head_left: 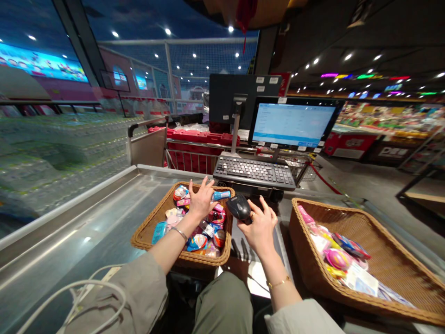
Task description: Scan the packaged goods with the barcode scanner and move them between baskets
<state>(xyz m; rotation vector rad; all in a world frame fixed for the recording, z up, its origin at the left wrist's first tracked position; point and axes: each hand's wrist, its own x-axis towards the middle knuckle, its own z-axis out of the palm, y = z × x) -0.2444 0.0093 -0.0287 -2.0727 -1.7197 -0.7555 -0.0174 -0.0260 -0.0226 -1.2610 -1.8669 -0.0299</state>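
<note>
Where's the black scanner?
The black scanner is near the middle of the head view, held by the right hand, right of the left basket and just below the keyboard.

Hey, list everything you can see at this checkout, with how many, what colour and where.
left basket: one, tan wicker, on the counter
small packets: many, mixed bright colours, piled in the left basket
right basket: one, tan wicker, tilted, at the right
loose packets: several, pink, yellow and white, in the right basket
scanner: one, black, between the baskets
keyboard: one, grey, behind the scanner
screen: one, lit blue-white, above the keyboard
counter: one, steel, at the left
cable: one, white, bottom left
left hand: one, fingers spread, on the small packets
right hand: one, gripping the scanner
</note>
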